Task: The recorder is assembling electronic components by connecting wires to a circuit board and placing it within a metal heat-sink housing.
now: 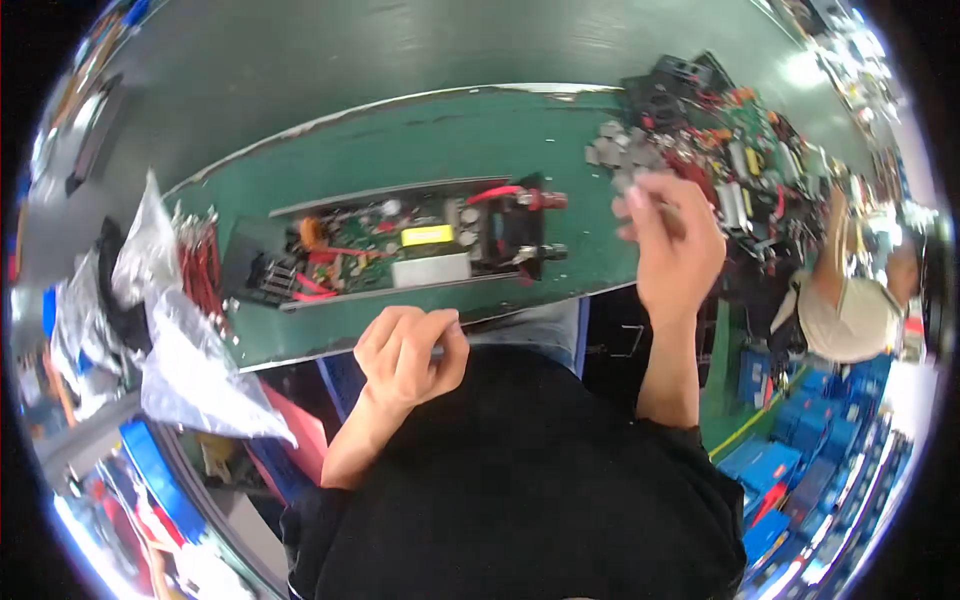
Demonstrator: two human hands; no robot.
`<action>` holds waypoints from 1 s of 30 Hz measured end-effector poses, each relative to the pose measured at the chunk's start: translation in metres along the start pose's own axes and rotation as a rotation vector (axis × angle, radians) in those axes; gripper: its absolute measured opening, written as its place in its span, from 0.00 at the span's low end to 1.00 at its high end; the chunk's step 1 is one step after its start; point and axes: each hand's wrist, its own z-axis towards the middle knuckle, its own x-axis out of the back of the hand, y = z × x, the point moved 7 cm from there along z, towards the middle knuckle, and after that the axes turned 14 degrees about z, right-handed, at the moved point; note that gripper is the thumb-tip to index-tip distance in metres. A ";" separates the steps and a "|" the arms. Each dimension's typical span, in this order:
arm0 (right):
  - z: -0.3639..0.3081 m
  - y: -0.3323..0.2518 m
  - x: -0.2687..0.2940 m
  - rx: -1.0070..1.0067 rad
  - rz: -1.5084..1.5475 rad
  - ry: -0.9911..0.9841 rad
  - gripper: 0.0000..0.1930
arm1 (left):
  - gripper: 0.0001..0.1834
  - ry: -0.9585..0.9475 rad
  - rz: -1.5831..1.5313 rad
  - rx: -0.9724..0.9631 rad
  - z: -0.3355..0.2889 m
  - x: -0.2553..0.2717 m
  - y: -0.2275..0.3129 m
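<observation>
An opened electronic device (428,268) lies in a long metal housing on the green bench, with its circuit board, a yellow label and red wires exposed. Two terminals stick out of its right end panel. Just off the bench's near edge is my left hand (408,358), fingers curled and thumb against the index finger; anything between them is hidden. To the right of the device, my right hand (680,245) is closed in a blurred pinch beside a heap of small grey pieces (622,148). What its fingertips hold, if anything, I cannot make out.
Loose electronic parts (745,150) and black fans (660,100) are piled at the far right. Red wires (200,260) and clear plastic bags (195,365) lie at the left. Another person (840,310) is at the right, near blue bins (760,465).
</observation>
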 end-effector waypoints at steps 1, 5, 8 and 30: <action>-0.006 -0.019 -0.023 0.077 0.062 -0.115 0.07 | 0.15 0.072 0.071 0.011 -0.002 0.004 -0.007; -0.024 -0.047 -0.107 0.279 -0.028 -0.393 0.10 | 0.15 0.166 0.270 0.117 -0.025 0.025 -0.044; -0.026 -0.047 -0.155 0.372 -0.074 -0.417 0.10 | 0.17 0.189 0.392 0.227 -0.045 0.037 -0.078; -0.034 -0.019 -0.252 0.604 -0.672 -0.678 0.09 | 0.20 0.147 0.086 0.379 -0.071 0.033 -0.113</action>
